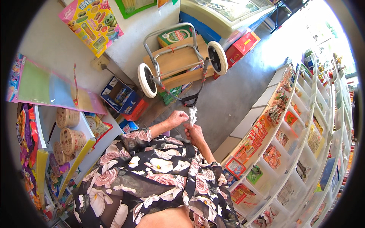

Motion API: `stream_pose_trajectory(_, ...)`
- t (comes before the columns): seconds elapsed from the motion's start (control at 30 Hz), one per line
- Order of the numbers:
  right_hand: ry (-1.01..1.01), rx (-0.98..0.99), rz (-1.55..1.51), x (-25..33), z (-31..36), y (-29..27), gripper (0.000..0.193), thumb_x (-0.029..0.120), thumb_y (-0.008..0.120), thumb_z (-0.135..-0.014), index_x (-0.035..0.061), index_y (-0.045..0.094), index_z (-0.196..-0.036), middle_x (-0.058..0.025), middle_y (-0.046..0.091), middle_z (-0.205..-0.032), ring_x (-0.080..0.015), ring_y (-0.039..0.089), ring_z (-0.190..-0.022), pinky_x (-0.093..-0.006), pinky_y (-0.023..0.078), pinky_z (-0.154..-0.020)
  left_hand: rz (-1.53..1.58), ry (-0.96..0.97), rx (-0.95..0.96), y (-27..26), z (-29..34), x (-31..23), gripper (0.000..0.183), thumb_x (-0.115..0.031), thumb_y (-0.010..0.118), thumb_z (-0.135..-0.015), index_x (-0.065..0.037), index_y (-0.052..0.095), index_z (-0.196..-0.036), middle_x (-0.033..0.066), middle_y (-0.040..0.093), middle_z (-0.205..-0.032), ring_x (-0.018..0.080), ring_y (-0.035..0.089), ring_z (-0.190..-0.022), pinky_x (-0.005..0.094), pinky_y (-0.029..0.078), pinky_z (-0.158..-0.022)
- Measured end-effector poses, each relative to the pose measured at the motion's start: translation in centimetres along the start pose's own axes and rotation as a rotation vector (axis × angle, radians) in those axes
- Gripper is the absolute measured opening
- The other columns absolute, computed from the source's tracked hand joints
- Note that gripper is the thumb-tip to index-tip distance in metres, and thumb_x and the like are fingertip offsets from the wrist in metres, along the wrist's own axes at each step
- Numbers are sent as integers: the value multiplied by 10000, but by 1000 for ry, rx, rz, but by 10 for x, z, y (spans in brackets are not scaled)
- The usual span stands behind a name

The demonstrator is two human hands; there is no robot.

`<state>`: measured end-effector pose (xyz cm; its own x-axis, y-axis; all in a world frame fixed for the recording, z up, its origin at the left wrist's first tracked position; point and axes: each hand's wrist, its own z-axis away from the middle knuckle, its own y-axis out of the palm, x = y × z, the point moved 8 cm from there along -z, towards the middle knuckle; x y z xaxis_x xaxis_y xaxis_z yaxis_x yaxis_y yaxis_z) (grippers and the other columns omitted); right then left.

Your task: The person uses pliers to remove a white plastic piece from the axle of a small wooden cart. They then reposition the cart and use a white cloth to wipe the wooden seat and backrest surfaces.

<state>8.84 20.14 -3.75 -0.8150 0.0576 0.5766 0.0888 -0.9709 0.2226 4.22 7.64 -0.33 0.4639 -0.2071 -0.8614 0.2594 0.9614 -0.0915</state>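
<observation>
In front of my body, my right hand is closed round the lower end of a white, feathery bundle with ragged edges. The bundle stands upright above that fist; its exact kind is too small to tell. Just left of it is my left hand, its fingers curled and pressed together close to the bundle. Whether anything sits in those fingertips cannot be made out. Beyond both hands stands a grey metal-framed cart with white-rimmed wheels and wooden boards.
Clear bins of packaged snacks line the right side. Shelves with round tubs stand at left, near a blue box on the floor. A chest freezer and a red carton are at the back.
</observation>
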Motion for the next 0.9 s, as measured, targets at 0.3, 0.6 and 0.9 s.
stream_pose_trajectory(0.3, -97, -163, -136, -16, -2, -43, 122, 123, 549, -861, 28, 616, -897, -3, 541, -632, -96, 473, -504, -230, 349, -433, -128, 544, -153, -110, 49, -207, 130, -109, 587, -861, -12, 633, -936, 39, 640, -817, 88, 585, -761, 245, 476, -685)
stream_pose_trajectory(0.6, -149, -266, 21, -33, -4, -45, 154, 94, 531, -837, 18, 631, -926, -28, 584, -636, -96, 506, -495, -230, 391, -440, -1079, 545, -734, -264, -75, -290, 504, -329, 607, -809, -10, 501, -1186, 202, 596, -1081, 334, 575, -994, 414, 451, -859)
stream_pose_trajectory(0.9, -101, -501, -198, -76, 42, -82, 178, 70, 495, -807, 15, 590, -947, -20, 568, -634, -77, 472, -480, -211, 338, -392, -922, 380, -414, -279, -137, -279, 377, -314, 654, -763, -1, 629, -971, 181, 654, -918, 286, 623, -883, 370, 475, -773)
